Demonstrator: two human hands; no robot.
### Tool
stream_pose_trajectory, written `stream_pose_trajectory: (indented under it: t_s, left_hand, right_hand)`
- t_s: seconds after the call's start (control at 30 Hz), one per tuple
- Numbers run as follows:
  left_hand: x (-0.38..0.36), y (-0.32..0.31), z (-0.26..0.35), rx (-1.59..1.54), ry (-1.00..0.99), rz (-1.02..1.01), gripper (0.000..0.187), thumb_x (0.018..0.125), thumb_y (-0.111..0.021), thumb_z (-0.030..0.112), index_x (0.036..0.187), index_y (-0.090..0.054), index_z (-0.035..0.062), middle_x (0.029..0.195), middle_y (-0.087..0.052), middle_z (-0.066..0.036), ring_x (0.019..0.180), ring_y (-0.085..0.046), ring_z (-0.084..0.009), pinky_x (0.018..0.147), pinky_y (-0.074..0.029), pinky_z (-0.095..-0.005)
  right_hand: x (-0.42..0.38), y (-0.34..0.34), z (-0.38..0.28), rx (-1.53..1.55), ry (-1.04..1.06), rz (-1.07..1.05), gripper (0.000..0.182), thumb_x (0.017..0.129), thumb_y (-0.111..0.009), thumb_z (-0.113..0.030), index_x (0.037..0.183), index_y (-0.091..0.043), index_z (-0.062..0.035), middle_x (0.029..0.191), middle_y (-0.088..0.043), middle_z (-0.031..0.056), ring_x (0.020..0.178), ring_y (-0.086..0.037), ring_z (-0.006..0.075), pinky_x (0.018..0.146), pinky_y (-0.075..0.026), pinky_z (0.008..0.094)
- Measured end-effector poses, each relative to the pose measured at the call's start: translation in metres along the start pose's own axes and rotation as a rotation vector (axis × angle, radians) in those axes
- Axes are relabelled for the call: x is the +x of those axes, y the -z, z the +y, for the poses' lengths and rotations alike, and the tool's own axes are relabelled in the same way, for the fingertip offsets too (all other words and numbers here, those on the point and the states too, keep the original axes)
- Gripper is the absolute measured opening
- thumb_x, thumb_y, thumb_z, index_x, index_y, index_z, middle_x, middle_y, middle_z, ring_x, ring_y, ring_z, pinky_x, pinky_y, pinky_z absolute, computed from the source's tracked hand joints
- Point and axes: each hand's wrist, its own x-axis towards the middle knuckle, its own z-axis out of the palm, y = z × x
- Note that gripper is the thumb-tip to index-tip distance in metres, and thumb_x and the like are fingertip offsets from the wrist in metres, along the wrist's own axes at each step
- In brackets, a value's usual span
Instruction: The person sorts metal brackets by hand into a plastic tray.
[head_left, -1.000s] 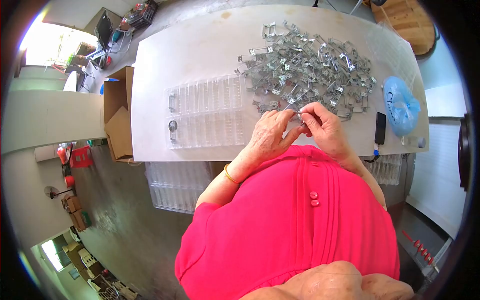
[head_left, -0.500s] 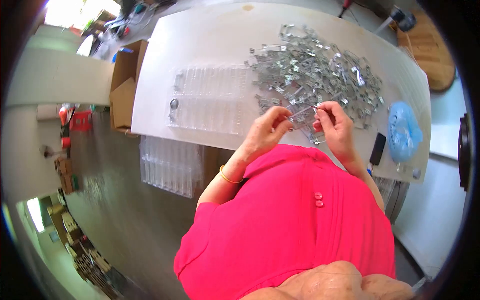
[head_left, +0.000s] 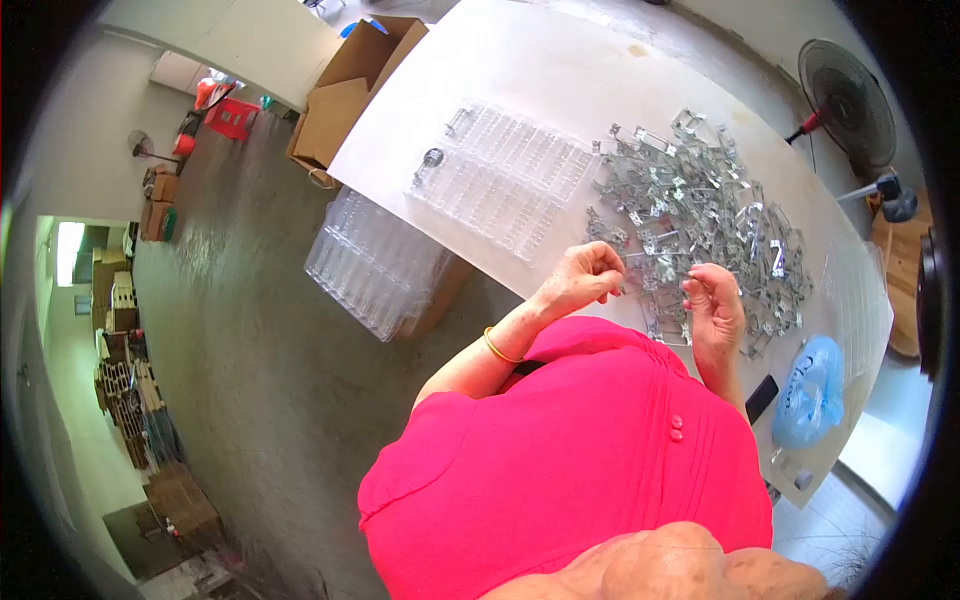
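My left hand (head_left: pixel 585 278) is closed in a pinch at the near left edge of a pile of small silvery metal brackets (head_left: pixel 690 200). What its fingertips hold is too small to name. My right hand (head_left: pixel 717 312) is over the near side of the pile, thumb and forefinger pinched together; whatever lies between them I cannot make out. Left of the pile lies a clear plastic tray with rows of slots (head_left: pixel 500 185). A small dark round object (head_left: pixel 432 158) rests at the tray's left end.
Near the table's right end are a blue plastic bag (head_left: pixel 810 390) and a black phone (head_left: pixel 762 397). More clear trays (head_left: pixel 365 265) are stacked below the table's left edge. An open cardboard box (head_left: pixel 345 110) stands beyond them, and a fan (head_left: pixel 848 100) at the far right.
The view has turned, so the table now slants down to the right. My hands have drawn slightly apart, and the left has moved off the metal piece it was pinching.
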Motion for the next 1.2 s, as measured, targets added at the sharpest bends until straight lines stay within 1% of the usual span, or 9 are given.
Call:
stream_pose_trajectory:
  t_s: [0.13,0.23,0.3,0.37,0.5,0.63,0.93,1.0,1.2]
  left_hand:
    - [0.008,0.060,-0.031,-0.010,0.014,0.324,0.012,0.084,-0.064,0.004,0.094,-0.063,-0.0030,0.079,-0.067,-0.010,0.067,-0.064,-0.0131,0.056,-0.052,-0.0267]
    - [0.011,0.131,-0.064,0.050,0.023,0.563,0.010,0.082,-0.062,0.002,0.091,-0.062,-0.0019,0.076,-0.067,-0.011,0.062,-0.065,-0.0135,0.051,-0.052,-0.0271]
    - [0.010,0.178,-0.079,0.004,0.046,0.726,0.011,0.080,-0.060,0.001,0.091,-0.061,-0.0021,0.074,-0.067,-0.012,0.058,-0.064,-0.0141,0.048,-0.051,-0.0280]
    - [0.005,0.223,-0.083,0.037,0.055,0.839,0.011,0.080,-0.058,0.000,0.090,-0.060,-0.0023,0.070,-0.067,-0.013,0.053,-0.062,-0.0149,0.045,-0.050,-0.0287]
    - [0.005,0.296,-0.082,0.090,0.133,1.028,0.007,0.079,-0.060,0.000,0.085,-0.061,-0.0007,0.068,-0.068,-0.012,0.050,-0.062,-0.0159,0.046,-0.052,-0.0288]
    - [0.025,0.348,-0.087,0.144,0.198,1.065,0.005,0.079,-0.058,0.000,0.084,-0.059,-0.0018,0.065,-0.067,-0.014,0.048,-0.063,-0.0175,0.044,-0.053,-0.0311]
    - [0.077,0.399,-0.101,0.281,0.328,1.026,0.006,0.080,-0.057,0.000,0.085,-0.059,-0.0019,0.069,-0.069,-0.015,0.053,-0.066,-0.0176,0.048,-0.055,-0.0310]
    - [0.086,0.417,-0.122,0.447,0.349,1.010,0.006,0.081,-0.057,0.001,0.086,-0.059,-0.0003,0.069,-0.069,-0.014,0.054,-0.066,-0.0170,0.049,-0.055,-0.0308]
    - [0.092,0.423,-0.128,0.437,0.379,0.985,0.008,0.080,-0.057,0.000,0.088,-0.059,0.0004,0.068,-0.069,-0.013,0.052,-0.066,-0.0170,0.048,-0.055,-0.0312]
  right_hand:
    - [-0.001,-0.007,0.002,0.066,-0.044,0.012,0.009,0.097,-0.061,-0.002,0.105,-0.064,-0.0050,0.108,-0.059,0.0023,0.083,-0.055,0.0069,0.067,-0.049,0.0221]
    - [-0.004,-0.015,0.002,0.040,-0.160,-0.040,0.008,0.097,-0.061,-0.003,0.105,-0.064,-0.0046,0.105,-0.060,0.0015,0.081,-0.055,0.0062,0.067,-0.049,0.0221]
    - [-0.004,-0.024,-0.004,0.060,-0.186,-0.032,0.007,0.097,-0.061,-0.004,0.104,-0.064,-0.0043,0.101,-0.060,0.0006,0.080,-0.055,0.0058,0.067,-0.049,0.0220]
    - [-0.002,-0.034,-0.010,0.081,-0.252,-0.028,0.007,0.097,-0.062,-0.005,0.104,-0.064,-0.0039,0.099,-0.061,-0.0002,0.079,-0.055,0.0058,0.067,-0.049,0.0218]
    - [0.001,-0.054,-0.015,0.063,-0.288,-0.038,0.006,0.097,-0.062,-0.005,0.103,-0.064,-0.0038,0.096,-0.061,-0.0009,0.078,-0.056,0.0058,0.067,-0.048,0.0217]
    - [0.006,-0.079,-0.023,0.057,-0.362,-0.031,0.006,0.098,-0.062,-0.006,0.103,-0.064,-0.0042,0.094,-0.062,-0.0010,0.079,-0.057,0.0057,0.068,-0.049,0.0218]
    - [0.013,-0.115,-0.034,0.052,-0.477,0.015,0.007,0.098,-0.061,-0.007,0.104,-0.064,-0.0048,0.094,-0.062,-0.0009,0.081,-0.059,0.0069,0.070,-0.049,0.0224]
    - [0.013,-0.120,-0.036,0.044,-0.491,0.019,0.007,0.098,-0.061,-0.007,0.104,-0.064,-0.0048,0.094,-0.062,-0.0010,0.081,-0.059,0.0071,0.070,-0.049,0.0225]
    - [0.015,-0.133,-0.039,0.030,-0.506,0.045,0.008,0.099,-0.061,-0.007,0.105,-0.064,-0.0048,0.094,-0.062,-0.0011,0.080,-0.060,0.0071,0.070,-0.049,0.0226]
